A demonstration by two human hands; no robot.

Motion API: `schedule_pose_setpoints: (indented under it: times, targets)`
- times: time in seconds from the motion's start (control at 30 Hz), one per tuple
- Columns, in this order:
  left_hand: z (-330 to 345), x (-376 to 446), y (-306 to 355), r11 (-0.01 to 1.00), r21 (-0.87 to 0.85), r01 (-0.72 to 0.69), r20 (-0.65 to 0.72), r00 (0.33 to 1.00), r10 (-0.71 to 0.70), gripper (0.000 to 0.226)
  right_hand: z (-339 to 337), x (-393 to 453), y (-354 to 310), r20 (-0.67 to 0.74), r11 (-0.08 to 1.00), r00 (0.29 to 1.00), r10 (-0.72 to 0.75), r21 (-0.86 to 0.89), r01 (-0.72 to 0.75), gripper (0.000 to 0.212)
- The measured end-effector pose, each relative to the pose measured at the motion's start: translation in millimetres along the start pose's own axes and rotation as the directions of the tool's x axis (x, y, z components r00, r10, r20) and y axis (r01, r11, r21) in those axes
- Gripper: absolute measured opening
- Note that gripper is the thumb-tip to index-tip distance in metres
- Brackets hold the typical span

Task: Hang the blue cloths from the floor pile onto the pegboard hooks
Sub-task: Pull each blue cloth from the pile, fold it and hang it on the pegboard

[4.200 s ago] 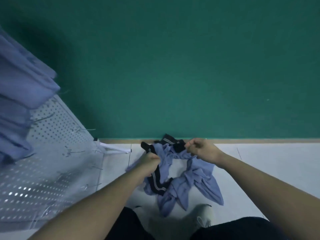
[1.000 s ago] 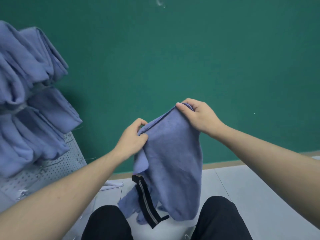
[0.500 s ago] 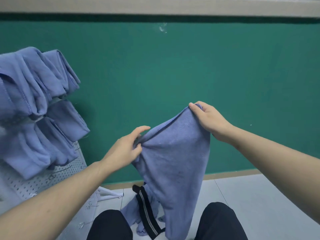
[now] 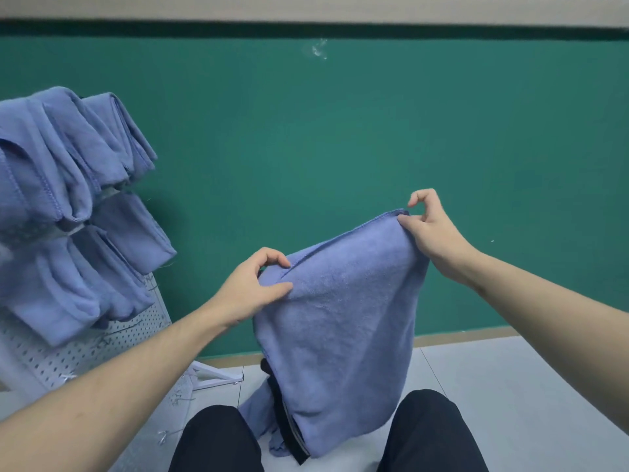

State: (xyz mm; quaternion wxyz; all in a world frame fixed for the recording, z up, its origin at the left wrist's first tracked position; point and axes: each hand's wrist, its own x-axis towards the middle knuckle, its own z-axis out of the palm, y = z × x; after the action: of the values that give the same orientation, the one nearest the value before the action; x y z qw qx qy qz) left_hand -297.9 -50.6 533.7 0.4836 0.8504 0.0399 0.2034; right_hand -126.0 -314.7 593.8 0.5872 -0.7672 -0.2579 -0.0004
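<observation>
Blue cloth (image 4: 340,328) hangs spread before the green wall (image 4: 340,131), its top edge pinched by left hand (image 4: 250,287) and right hand (image 4: 432,229).

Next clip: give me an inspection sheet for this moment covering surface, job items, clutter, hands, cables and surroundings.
Surface: pale tiled floor, bare at the right.
Job items: held blue cloth raised off the floor; more cloth on the floor below it, with a black striped band; hung cloths on the white pegboard at the left.
Clutter: loose metal hooks by the pegboard foot.
Hands: left hand pinches the cloth's top edge; right hand holds the far corner.
Cables: nothing seen.
Surroundings: green wall; dark trousers at the bottom.
</observation>
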Motion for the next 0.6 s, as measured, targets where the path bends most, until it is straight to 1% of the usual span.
schedule_pose_setpoints:
  times: [0.07,0.13,0.2,0.27,0.4,0.47,0.5,0.57,0.6]
  targets:
    - [-2,0,1,0.997,0.053,-0.056,0.019,0.998,0.055,0.027,-2,1,2,0.019,0.999,1.0,0.014,-0.03,-0.014,0.024]
    - [-2,0,3,0.997,0.042,-0.068,0.002,0.998,0.068,0.026,-5,2,4,0.015,0.998,1.0,0.001,-0.07,0.0,0.027]
    - [-2,0,4,0.999,-0.021,-0.033,-0.019,0.999,0.032,0.025,-7,3,6,0.027,0.996,1.0,0.009,-0.093,-0.007,0.035]
    - [-3,1,3,0.996,-0.088,0.011,-0.024,1.0,-0.013,0.025,-10,3,8,0.04,0.995,0.998,0.048,-0.086,-0.044,0.039]
    - [-8,1,0,0.993,-0.101,0.056,-0.041,0.997,-0.061,0.028,-16,1,10,0.048,0.991,0.991,0.123,-0.067,-0.12,0.038]
    - [-8,3,2,0.987,-0.116,0.112,-0.078,0.99,-0.121,0.037,-18,0,10,0.054,0.986,0.985,0.167,-0.037,-0.165,0.036]
    - [-9,4,4,0.973,-0.162,0.166,-0.076,0.981,-0.18,0.043,-18,0,10,0.057,0.981,0.98,0.193,-0.008,-0.193,0.035]
    - [-12,5,8,0.921,-0.258,0.291,0.008,0.954,-0.299,0.049,-19,1,10,0.077,0.967,0.969,0.233,0.083,-0.24,0.031]
    - [-14,5,10,0.904,-0.265,0.335,0.072,0.942,-0.328,0.048,-20,1,11,0.091,0.959,0.965,0.244,0.124,-0.254,0.029]
